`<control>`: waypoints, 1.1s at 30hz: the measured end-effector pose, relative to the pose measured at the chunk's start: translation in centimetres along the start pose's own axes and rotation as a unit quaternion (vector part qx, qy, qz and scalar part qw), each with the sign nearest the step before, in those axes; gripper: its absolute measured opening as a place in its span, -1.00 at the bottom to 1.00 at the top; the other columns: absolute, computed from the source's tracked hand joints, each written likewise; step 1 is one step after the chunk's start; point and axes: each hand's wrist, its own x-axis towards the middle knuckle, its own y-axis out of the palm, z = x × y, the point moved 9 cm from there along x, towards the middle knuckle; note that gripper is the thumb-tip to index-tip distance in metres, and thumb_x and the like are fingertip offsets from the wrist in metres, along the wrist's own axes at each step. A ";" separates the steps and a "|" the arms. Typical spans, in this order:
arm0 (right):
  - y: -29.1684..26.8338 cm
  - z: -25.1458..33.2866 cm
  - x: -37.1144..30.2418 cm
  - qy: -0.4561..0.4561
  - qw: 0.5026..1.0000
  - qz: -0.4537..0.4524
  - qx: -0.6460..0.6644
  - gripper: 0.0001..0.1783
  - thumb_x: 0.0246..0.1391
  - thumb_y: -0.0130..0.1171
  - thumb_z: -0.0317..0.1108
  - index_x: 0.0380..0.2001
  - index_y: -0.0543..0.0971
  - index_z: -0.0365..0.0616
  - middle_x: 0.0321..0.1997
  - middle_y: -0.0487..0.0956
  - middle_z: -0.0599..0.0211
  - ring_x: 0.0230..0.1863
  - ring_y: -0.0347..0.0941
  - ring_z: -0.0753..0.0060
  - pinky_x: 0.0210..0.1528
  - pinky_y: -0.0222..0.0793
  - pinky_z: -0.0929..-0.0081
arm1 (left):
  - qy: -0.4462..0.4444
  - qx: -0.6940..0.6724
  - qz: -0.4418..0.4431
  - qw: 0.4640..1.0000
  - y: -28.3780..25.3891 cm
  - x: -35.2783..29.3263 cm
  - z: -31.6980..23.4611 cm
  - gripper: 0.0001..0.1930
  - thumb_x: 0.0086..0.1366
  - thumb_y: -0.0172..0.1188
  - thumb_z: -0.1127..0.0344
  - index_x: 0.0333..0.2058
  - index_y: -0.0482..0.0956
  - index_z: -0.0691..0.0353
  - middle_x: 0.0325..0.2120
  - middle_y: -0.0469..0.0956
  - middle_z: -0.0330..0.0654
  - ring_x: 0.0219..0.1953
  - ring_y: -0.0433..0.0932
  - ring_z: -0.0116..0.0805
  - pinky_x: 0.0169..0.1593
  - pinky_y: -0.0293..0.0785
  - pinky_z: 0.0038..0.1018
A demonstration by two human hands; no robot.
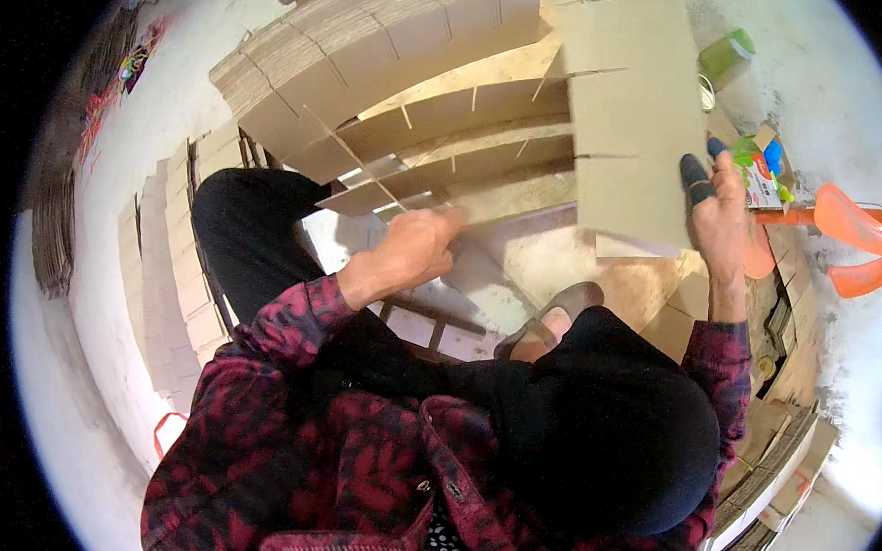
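My left hand is closed at the near end of a thin slotted cardboard strip, seen nearly edge-on; its fingertips are slightly blurred. That strip crosses other slotted cardboard strips standing on edge in parallel rows. To the right, my right hand grips the outer edge of a wide tan cardboard sheet with short slits along it. Dark covers wrap two of its fingers. The sheet meets the right ends of the upright strips, and its underside is hidden.
Beyond the strips lies a long stack of slotted cardboard. More cardboard piles stand at the left, and others at the lower right. An orange fan and a small box with colourful items are at the right, near a green container.
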 end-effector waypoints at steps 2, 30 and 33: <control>2.3 1.3 -1.2 -0.079 0.985 0.036 -0.148 -0.58 0.15 0.10 -0.44 0.09 0.39 -0.23 -0.10 0.54 0.18 -0.06 0.44 0.46 0.01 0.35 0.50 | -0.012 0.004 0.000 1.000 0.5 -0.6 0.6 -0.90 0.11 0.05 0.44 -0.42 0.37 0.33 -0.57 0.47 0.19 -0.43 0.49 0.25 -0.37 0.36 0.00; 13.6 8.7 -2.9 -0.072 0.948 0.262 -0.165 -0.37 0.00 -0.01 -0.64 0.21 0.31 -0.13 -0.19 0.55 -0.16 -0.14 0.58 0.11 -0.10 0.39 0.47 | -0.035 -0.035 0.048 0.998 0.8 -0.9 0.7 -0.73 -0.07 0.20 0.36 -0.33 0.45 0.25 -0.48 0.56 0.10 -0.33 0.56 0.14 -0.31 0.46 -0.06; 13.8 9.7 -3.1 -0.121 0.952 0.251 -0.124 -0.38 0.00 -0.01 -0.64 0.20 0.31 -0.14 -0.15 0.54 -0.18 -0.11 0.56 0.01 -0.05 0.39 0.45 | -0.038 -0.030 0.055 0.997 0.8 -1.3 0.8 -0.70 -0.08 0.24 0.32 -0.32 0.45 0.24 -0.48 0.57 0.09 -0.32 0.56 0.13 -0.30 0.46 -0.05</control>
